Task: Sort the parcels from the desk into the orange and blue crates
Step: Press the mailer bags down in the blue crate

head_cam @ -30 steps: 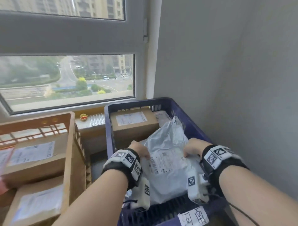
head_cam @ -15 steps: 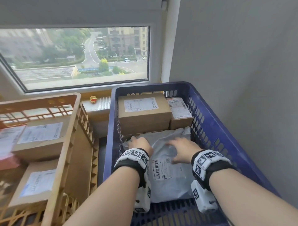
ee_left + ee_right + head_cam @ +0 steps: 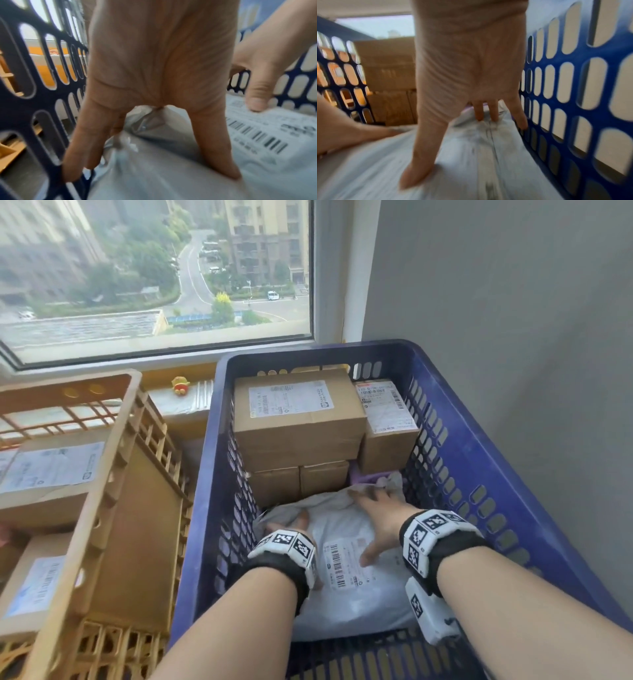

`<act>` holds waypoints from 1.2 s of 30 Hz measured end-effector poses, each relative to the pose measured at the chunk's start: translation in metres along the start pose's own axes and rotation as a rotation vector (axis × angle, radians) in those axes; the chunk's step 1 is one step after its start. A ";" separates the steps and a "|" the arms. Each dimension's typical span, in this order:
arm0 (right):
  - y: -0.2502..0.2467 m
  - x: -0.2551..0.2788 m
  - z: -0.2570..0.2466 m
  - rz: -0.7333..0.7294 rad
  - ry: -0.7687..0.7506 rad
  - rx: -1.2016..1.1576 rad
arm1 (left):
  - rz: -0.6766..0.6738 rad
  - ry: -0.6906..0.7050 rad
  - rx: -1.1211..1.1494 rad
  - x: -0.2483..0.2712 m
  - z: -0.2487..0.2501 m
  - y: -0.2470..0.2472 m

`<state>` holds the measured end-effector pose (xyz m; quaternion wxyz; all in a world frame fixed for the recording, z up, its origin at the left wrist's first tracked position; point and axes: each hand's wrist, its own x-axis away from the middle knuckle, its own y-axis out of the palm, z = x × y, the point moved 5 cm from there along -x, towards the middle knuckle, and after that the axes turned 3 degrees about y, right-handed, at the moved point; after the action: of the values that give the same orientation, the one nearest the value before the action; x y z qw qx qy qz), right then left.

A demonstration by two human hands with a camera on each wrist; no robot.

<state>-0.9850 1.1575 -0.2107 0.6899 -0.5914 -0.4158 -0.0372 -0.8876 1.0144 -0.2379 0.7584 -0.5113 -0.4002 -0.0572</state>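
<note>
A grey-white poly mailer (image 3: 359, 601) with a barcode label lies in the near half of the blue crate (image 3: 462, 419). My left hand (image 3: 291, 523) presses its left edge beside the crate wall. In the left wrist view the left hand (image 3: 150, 155) has straight fingers (image 3: 80, 148) and thumb spread over the bunched mailer (image 3: 171, 186). My right hand (image 3: 375, 513) lies flat on the mailer's far right part. In the right wrist view the right hand (image 3: 453, 148) is splayed on the mailer (image 3: 471, 178). The orange crate (image 3: 133, 419) stands to the left.
Cardboard boxes (image 3: 298, 412) are stacked at the far end of the blue crate, with a smaller box (image 3: 387, 422) to their right. Two labelled boxes (image 3: 51, 474) lie in the orange crate. A grey wall runs along the right. A small yellow toy (image 3: 180, 385) sits on the sill.
The mailer has gone down from rim height to the crate's floor. Both hands went down with it and now lie spread on it. My view has tipped down and closer.
</note>
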 end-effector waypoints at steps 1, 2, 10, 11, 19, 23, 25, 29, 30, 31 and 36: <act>0.010 -0.003 0.003 -0.077 0.019 -0.003 | -0.023 -0.002 -0.036 -0.002 -0.003 0.001; 0.016 -0.002 0.005 -0.152 0.041 -0.004 | -0.074 0.034 -0.092 0.005 0.002 -0.003; 0.015 0.019 0.008 -0.463 0.167 0.108 | -0.253 0.165 -0.501 0.030 0.032 -0.013; 0.018 0.021 0.008 -0.422 0.151 0.142 | -0.240 0.188 -0.541 0.027 0.035 -0.011; -0.009 0.039 -0.010 -0.379 0.054 -0.011 | -0.010 0.378 -0.301 0.010 0.057 -0.016; 0.010 0.042 -0.015 -0.424 0.006 0.151 | -0.128 0.239 -0.333 0.001 0.027 0.014; 0.014 0.041 -0.015 -0.448 0.003 0.155 | -0.150 0.227 -0.332 0.001 0.023 0.018; 0.013 0.038 -0.015 -0.443 0.003 0.151 | -0.133 0.250 -0.363 0.003 0.031 0.016; 0.012 0.038 -0.015 -0.436 0.007 0.152 | -0.144 0.231 -0.359 0.003 0.031 0.016; 0.012 0.037 -0.015 -0.428 0.009 0.150 | -0.156 0.218 -0.350 0.005 0.031 0.015; 0.012 0.035 -0.019 -0.373 0.016 0.121 | -0.171 0.288 -0.370 0.006 0.035 0.009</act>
<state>-0.9458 1.1607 -0.1974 0.7086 -0.4614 -0.5142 -0.1438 -0.8983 1.0496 -0.2351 0.6937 -0.5920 -0.3125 -0.2658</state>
